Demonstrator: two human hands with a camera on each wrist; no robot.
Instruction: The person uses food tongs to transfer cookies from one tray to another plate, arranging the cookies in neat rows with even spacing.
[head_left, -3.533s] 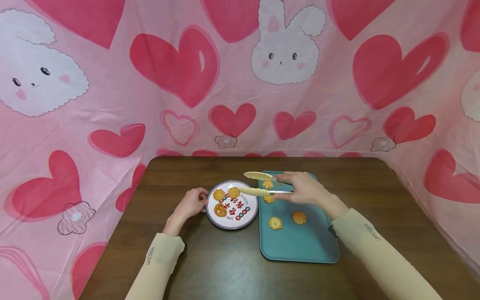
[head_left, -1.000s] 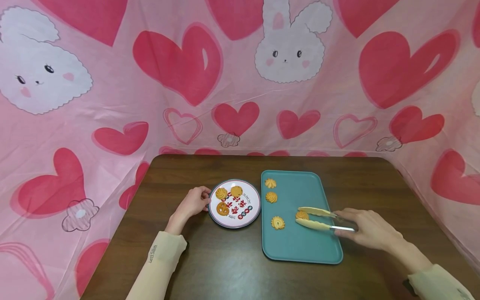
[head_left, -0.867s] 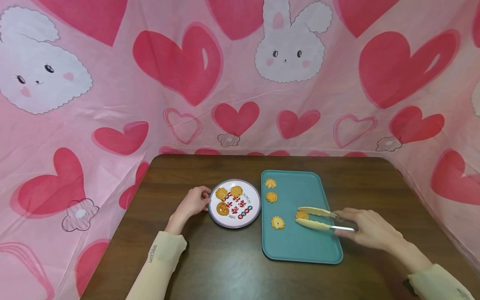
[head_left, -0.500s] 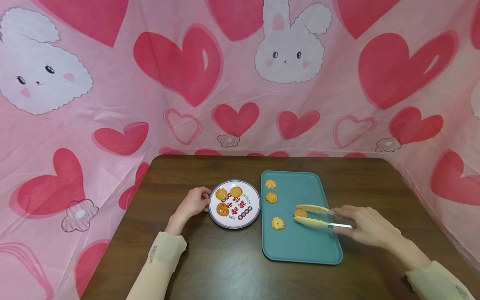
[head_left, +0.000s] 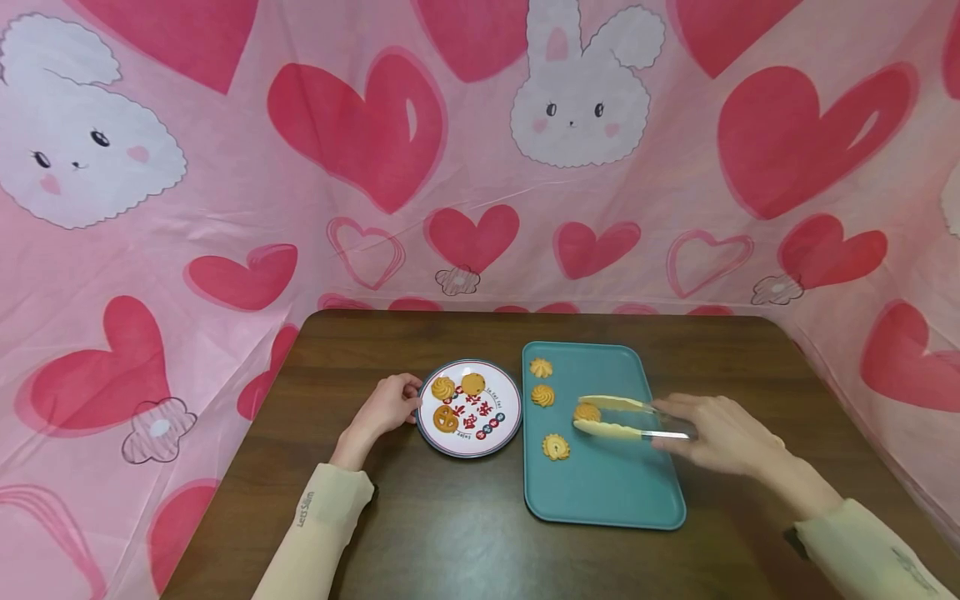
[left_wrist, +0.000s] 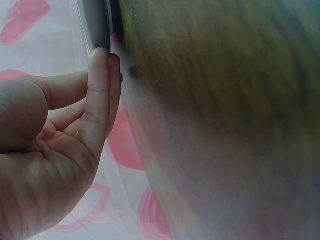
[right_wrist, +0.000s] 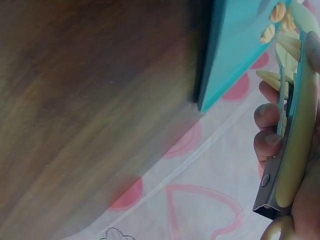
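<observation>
My left hand (head_left: 386,402) is at the left rim of a white plate (head_left: 491,444) with a dark rim and red lettering. In the left wrist view, its fingertips (left_wrist: 100,57) meet the plate's edge (left_wrist: 95,27). On the plate lie a swirled cookie (head_left: 442,387), a round cookie (head_left: 473,383) and a pretzel-shaped cookie (head_left: 446,418). My right hand (head_left: 716,432) grips metal tongs with cream tips (head_left: 611,430). A golden ridged cookie (head_left: 587,412) sits between these tips, over the teal tray (head_left: 615,492).
Three more cookies are along the tray's left side: a star-shaped one (head_left: 541,367), a swirled one (head_left: 543,395) and a paler fluted one (head_left: 556,447). Plate and tray stand side by side on a dark wooden table (head_left: 375,542). Pink heart-patterned cloth (head_left: 465,183) hangs behind.
My right hand moved from the tray's far left to the golden cookie, with the tongs around it. Tongs and cookie have since shifted left and slightly away. My left hand stays at the plate.
</observation>
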